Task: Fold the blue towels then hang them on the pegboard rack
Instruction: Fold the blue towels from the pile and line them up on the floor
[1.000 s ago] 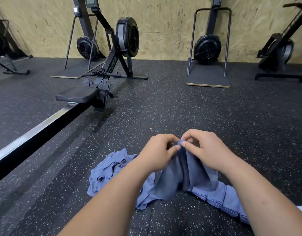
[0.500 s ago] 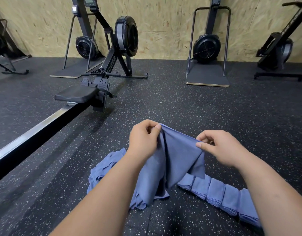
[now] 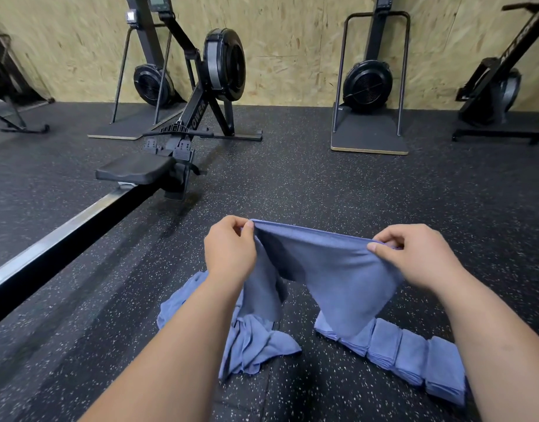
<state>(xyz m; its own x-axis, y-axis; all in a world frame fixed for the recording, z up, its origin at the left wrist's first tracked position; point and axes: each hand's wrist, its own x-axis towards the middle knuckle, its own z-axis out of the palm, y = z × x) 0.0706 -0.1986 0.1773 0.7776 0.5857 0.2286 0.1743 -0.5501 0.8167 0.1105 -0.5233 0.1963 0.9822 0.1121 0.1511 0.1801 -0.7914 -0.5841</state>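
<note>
Pinched at both top corners by left grip [image 3: 230, 251] and right grip [image 3: 414, 257]: soft blue towel [image 3: 332, 269], spread wide, draping above speckled rubber floor [image 3: 292, 184].

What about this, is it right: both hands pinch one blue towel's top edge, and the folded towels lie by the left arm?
One error: the head view shows the folded towels by the right arm. The left hand and right hand do pinch the top edge of the blue towel.
</note>
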